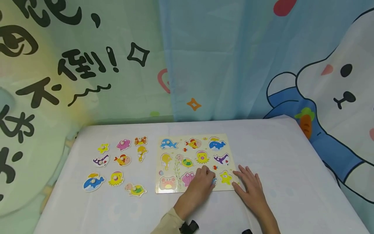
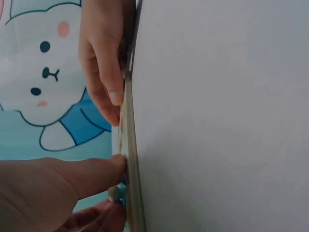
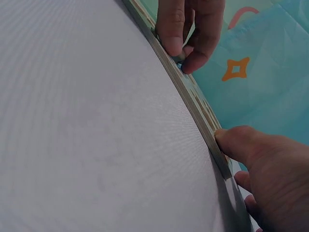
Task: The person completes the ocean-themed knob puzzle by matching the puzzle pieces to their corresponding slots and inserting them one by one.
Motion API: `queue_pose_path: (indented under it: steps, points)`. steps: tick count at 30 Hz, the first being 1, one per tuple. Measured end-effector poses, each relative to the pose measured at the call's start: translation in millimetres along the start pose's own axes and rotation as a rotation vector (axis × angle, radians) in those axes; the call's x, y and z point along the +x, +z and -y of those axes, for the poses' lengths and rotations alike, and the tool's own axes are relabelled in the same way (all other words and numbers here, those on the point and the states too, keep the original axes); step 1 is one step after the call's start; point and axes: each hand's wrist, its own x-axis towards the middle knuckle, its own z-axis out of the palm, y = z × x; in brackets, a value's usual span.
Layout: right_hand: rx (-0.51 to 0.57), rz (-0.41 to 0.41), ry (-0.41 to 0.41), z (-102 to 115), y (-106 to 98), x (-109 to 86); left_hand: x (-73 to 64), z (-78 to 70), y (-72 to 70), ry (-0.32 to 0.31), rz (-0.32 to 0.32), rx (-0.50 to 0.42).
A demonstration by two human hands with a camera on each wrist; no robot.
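Note:
A flat puzzle board (image 1: 182, 191) printed with sea animals lies on the white table. My left hand (image 1: 201, 183) reaches over its lower middle, right of the pink shell picture (image 1: 187, 178). In the left wrist view, its thumb and fingers pinch the small knob of a blue puzzle piece (image 2: 122, 194) down at the board. Most of that piece is hidden by the hand. My right hand (image 1: 250, 190) rests at the board's lower right edge, fingers spread, near the yellow starfish picture (image 1: 226, 177). The right wrist view shows its thumb (image 3: 231, 140) on the board's edge.
Several loose knobbed pieces lie left of the board, among them a blue whale (image 1: 93, 182), a yellow octopus (image 1: 116, 178), a turtle (image 1: 135, 190) and a crab (image 1: 141, 140). Behind the table (image 1: 292, 156) hangs a printed curtain (image 1: 204, 65).

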Motion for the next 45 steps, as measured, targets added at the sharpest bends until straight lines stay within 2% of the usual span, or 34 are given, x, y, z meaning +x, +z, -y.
queue_pose_path:
  steps: [2,6,10,20,26,31,36,45]
  points:
    - [-0.001,-0.005,-0.003,1,1,-0.3,-3.5,-1.3,-0.3,0.023,-0.01,0.055]
    - [-0.006,-0.002,0.001,2,1,-0.3,-10.9,0.7,-2.3,0.084,-0.05,0.072]
    - [-0.013,0.015,0.006,0,1,0.3,-16.6,3.2,-8.6,0.13,-0.074,0.015]
    - [-0.004,0.025,-0.001,-1,2,3.9,-27.0,14.4,-27.2,0.143,-0.166,-0.058]
    - [0.006,0.042,0.011,0,0,2.5,-33.9,33.5,-43.6,0.089,-0.218,-0.04]
    - [0.001,0.043,0.016,-2,0,2.2,-34.3,54.5,-56.8,0.01,-0.261,-0.081]
    - [-0.002,0.045,0.021,-2,0,1.0,-36.2,72.6,-64.9,-0.043,-0.299,-0.094]
    - [0.002,0.067,0.039,-1,1,1.9,-38.6,97.6,-79.4,-0.155,-0.319,-0.149]
